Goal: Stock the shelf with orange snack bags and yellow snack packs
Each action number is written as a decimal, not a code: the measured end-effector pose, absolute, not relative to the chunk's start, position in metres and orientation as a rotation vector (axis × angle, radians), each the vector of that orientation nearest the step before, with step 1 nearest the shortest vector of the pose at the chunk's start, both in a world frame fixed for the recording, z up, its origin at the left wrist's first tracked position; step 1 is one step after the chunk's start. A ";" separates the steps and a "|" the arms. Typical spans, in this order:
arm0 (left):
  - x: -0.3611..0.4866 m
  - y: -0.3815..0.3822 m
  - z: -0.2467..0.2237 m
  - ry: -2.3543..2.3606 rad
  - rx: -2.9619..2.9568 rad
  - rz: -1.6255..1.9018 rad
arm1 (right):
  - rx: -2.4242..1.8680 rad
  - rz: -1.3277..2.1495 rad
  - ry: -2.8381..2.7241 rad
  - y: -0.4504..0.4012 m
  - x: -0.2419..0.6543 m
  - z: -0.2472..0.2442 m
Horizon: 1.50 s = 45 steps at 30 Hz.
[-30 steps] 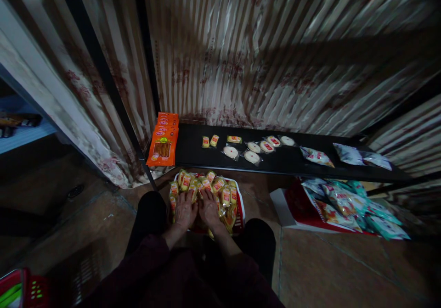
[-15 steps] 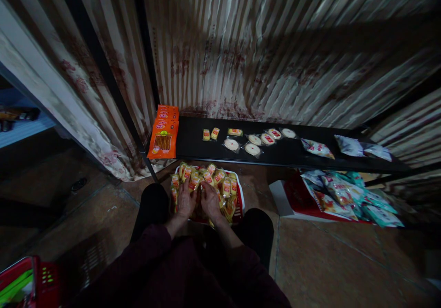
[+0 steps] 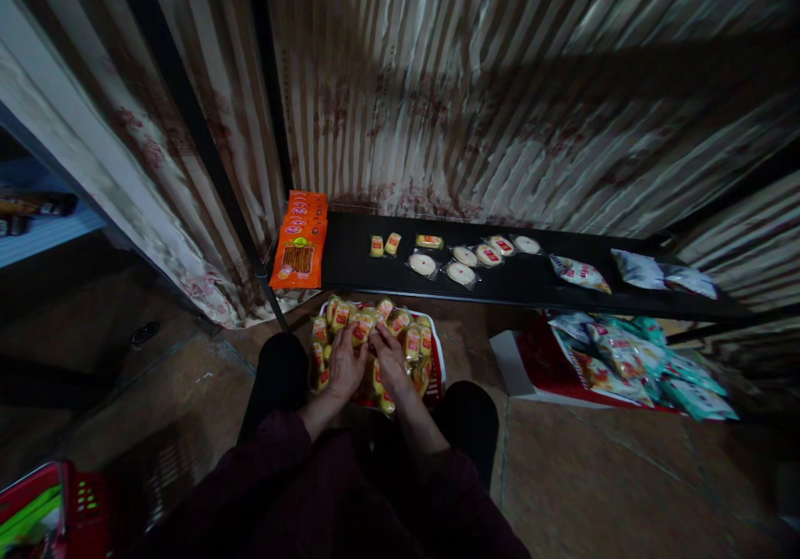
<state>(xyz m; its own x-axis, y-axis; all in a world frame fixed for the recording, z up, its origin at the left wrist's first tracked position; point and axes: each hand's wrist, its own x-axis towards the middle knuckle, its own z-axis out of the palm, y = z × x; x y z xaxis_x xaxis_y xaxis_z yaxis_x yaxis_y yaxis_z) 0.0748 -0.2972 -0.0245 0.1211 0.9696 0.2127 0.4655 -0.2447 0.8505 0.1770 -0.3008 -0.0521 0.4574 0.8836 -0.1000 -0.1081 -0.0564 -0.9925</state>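
Note:
A white-rimmed red basket [image 3: 439,359] between my knees is full of small yellow snack cakes [image 3: 412,342] in clear wrappers with red-and-orange labels. Over the basket, my left hand [image 3: 346,367] has its fingers closed on the left side of one wrapped snack cake [image 3: 363,326]. My right hand [image 3: 390,361] grips the same cake from the right, fingertips bent toward it. The thumbs are partly hidden. Ahead, on a low black shelf [image 3: 350,272], lie a few matching yellow cakes [image 3: 384,245] and several round white wrapped cakes [image 3: 462,272].
Orange snack packets [image 3: 298,247] overlap at the shelf's left end, beside a black post [image 3: 250,242]. White bags [image 3: 637,269] lie at its right. Below stands a red-and-white box [image 3: 531,367] with green and white bags. Another red basket [image 3: 81,501] is at lower left.
Both hands have risen slightly and come together at the front of the pile, with one wrapped cake now between their fingertips. The view has shifted slightly.

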 end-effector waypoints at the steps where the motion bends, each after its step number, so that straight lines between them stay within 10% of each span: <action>1: 0.075 -0.297 -0.023 1.378 1.773 1.060 | -1.384 0.960 -0.722 -0.301 0.177 -0.048; 19: 0.076 -0.282 0.002 0.931 0.321 1.095 | -1.346 0.984 -0.788 -0.299 0.178 -0.017; 45: 0.083 -0.274 0.006 0.928 0.093 1.000 | -1.440 0.607 -1.115 -0.314 0.163 0.031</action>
<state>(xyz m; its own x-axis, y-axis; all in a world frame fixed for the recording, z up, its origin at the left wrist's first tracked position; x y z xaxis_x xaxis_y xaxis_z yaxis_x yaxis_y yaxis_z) 0.0829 -0.2744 0.0056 0.2056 0.7532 -0.6248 -0.6792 0.5695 0.4630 0.1628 -0.3140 0.0315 0.4132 0.8816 0.2281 0.2876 0.1113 -0.9512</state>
